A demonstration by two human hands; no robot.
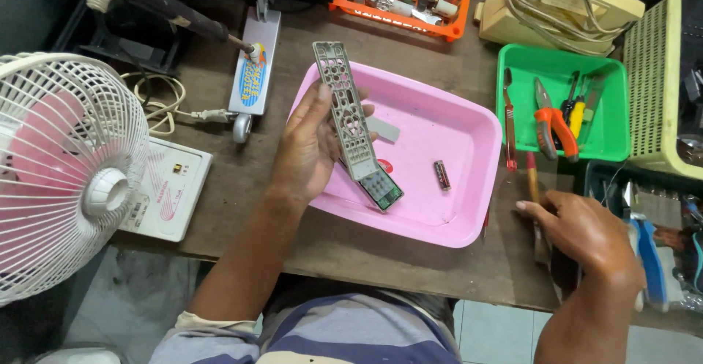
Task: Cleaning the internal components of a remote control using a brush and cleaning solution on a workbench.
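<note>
Head view: my left hand (311,148) fingers grip a grey remote shell (346,108), button holes empty, green circuit board (382,187) at its lower end, tilted over the pink tray (469,210). My right hand (582,236) rests on the bench (366,254), fingers curled over a dark tool, grip unclear.
</note>
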